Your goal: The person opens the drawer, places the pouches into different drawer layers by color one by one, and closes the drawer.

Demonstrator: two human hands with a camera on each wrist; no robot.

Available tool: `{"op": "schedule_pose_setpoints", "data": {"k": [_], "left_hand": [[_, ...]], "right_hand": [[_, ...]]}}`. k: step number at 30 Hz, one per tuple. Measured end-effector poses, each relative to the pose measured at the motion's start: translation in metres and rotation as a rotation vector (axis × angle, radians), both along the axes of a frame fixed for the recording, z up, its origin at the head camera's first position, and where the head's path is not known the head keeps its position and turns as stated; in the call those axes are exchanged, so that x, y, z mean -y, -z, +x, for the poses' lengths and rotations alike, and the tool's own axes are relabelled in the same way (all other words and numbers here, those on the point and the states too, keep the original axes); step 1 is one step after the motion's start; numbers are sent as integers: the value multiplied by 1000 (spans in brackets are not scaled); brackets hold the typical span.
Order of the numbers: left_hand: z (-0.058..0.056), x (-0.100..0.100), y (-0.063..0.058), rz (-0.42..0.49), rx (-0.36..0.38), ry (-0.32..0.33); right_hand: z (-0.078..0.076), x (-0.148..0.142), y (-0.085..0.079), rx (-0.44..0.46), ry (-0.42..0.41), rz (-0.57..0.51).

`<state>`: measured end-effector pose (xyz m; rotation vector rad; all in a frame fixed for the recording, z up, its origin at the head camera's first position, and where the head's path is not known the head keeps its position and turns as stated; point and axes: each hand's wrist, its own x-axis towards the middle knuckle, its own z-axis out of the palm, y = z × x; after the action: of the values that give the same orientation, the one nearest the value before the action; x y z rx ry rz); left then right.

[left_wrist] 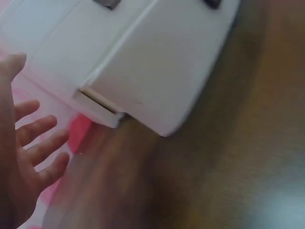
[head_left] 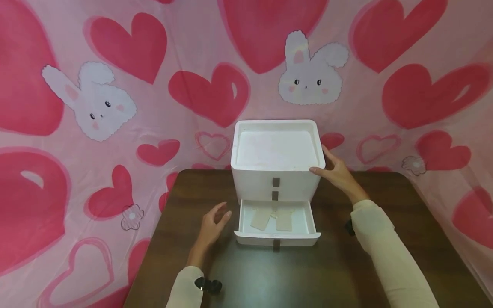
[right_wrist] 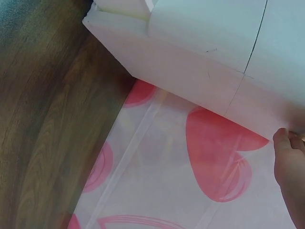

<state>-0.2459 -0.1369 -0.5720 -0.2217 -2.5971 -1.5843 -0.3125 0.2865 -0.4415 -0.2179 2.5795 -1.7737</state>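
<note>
A white drawer unit (head_left: 256,186) stands on the table with brown tabs on its drawer fronts. Its bottom drawer (head_left: 296,240) is pulled out toward me. Inside lie two flat beige tag-like pieces (head_left: 284,222) with thin string by their upper ends. My right hand (head_left: 339,173) grips the unit's upper right corner, thumb at the front rim and fingers along the side. To the left of the open drawer is my left hand (head_left: 211,226), apart from it and holding nothing. In the left wrist view, the left fingers (left_wrist: 45,148) are spread beside the unit.
The dark wooden table (head_left: 269,278) backs onto a pink cloth (head_left: 185,38) printed with hearts and bunnies. A shallow recessed tray top (head_left: 275,147) with a raised rim forms the unit's upper face. Black straps (head_left: 208,285) sit at the cuffs.
</note>
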Motion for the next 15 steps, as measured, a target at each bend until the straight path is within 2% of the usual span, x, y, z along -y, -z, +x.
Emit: {"op": "schedule_pose_setpoints", "data": {"k": [2, 6, 8, 10, 13, 15], "left_hand": [[11, -2, 3, -66, -54, -28], [33, -13, 11, -225, -207, -87], [44, -21, 15, -212, -217, -83], [55, -31, 18, -125, -142, -51], [70, -47, 20, 50, 35, -13], [79, -56, 20, 131, 149, 6]], "right_hand": [[-1, 0, -1, -9, -1, 4], [-1, 0, -3, -16, 0, -4], [-2, -1, -2, -16, 3, -4], [-3, 0, -1, -18, -1, -7], [-4, 0, 1, -21, -3, 1], [-3, 1, 2, -23, -3, 9]]}}
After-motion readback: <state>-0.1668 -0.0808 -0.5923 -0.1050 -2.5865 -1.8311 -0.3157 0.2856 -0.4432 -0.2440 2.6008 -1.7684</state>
